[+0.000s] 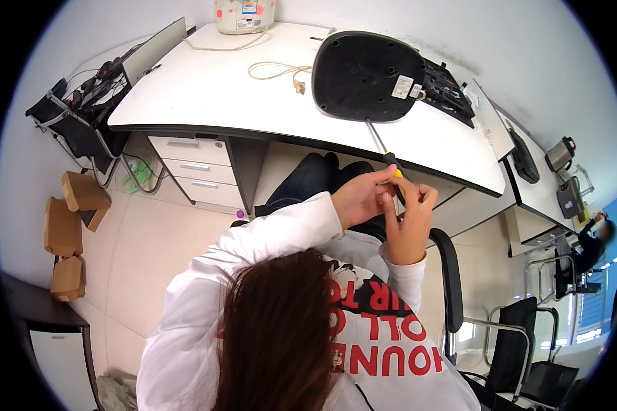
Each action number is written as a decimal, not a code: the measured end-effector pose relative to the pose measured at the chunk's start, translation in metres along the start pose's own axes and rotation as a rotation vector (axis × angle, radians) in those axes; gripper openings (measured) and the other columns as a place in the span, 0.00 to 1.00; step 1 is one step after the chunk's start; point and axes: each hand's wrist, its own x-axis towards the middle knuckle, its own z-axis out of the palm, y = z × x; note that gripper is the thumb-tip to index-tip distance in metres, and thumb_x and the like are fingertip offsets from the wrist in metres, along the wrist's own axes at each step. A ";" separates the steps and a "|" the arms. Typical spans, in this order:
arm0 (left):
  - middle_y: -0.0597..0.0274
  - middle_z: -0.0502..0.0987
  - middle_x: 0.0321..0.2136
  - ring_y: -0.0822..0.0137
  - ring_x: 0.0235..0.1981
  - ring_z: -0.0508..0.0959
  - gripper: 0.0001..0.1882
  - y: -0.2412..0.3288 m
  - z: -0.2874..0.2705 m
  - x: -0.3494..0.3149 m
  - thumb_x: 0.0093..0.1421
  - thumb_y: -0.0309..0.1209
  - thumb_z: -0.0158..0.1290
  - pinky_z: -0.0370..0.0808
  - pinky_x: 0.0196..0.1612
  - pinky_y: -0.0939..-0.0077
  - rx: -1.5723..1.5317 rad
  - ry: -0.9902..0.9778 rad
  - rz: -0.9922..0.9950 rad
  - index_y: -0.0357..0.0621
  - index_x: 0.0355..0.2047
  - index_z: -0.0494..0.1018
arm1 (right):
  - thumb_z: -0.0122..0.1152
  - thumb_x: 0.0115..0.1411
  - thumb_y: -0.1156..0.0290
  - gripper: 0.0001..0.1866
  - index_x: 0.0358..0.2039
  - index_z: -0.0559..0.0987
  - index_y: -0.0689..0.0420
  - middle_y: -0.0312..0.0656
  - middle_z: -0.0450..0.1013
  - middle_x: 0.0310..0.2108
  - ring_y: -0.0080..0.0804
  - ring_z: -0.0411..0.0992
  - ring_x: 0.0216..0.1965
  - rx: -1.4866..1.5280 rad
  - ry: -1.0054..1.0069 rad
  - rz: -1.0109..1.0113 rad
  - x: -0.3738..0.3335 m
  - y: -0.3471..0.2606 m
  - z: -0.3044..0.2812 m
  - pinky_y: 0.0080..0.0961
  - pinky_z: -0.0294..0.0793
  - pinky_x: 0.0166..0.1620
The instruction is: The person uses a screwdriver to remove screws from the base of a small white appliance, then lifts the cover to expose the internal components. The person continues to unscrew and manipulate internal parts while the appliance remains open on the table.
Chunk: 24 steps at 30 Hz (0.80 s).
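A screwdriver [389, 159] with a black and yellow handle and a long metal shaft crosses the front edge of the white table. Its handle runs in among my fingers. My right hand [410, 222] is closed round the handle, with the index finger bent over it. Right beside it, my left hand [358, 198] has its thumb and fingers pinched together near the handle; what they hold is too small to make out. The shaft's far end meets, in the picture, the near rim of a rounded black appliance base [367, 79] with round holes and a white label.
A beige power cord with its plug [299, 87] lies left of the base. An open black tool case [449, 92] sits at its right. A white pot-shaped appliance [245, 15] stands at the back. A black chair armrest [448, 281] is near my right arm. Cardboard boxes [65, 226] lie left.
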 end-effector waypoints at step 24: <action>0.58 0.72 0.45 0.66 0.44 0.73 0.18 0.005 0.030 -0.010 0.67 0.42 0.37 0.66 0.52 0.70 -0.075 -0.041 0.002 0.39 0.40 0.67 | 0.55 0.55 0.75 0.13 0.42 0.74 0.54 0.49 0.63 0.37 0.44 0.65 0.38 0.045 0.047 -0.094 -0.002 0.000 -0.001 0.32 0.68 0.40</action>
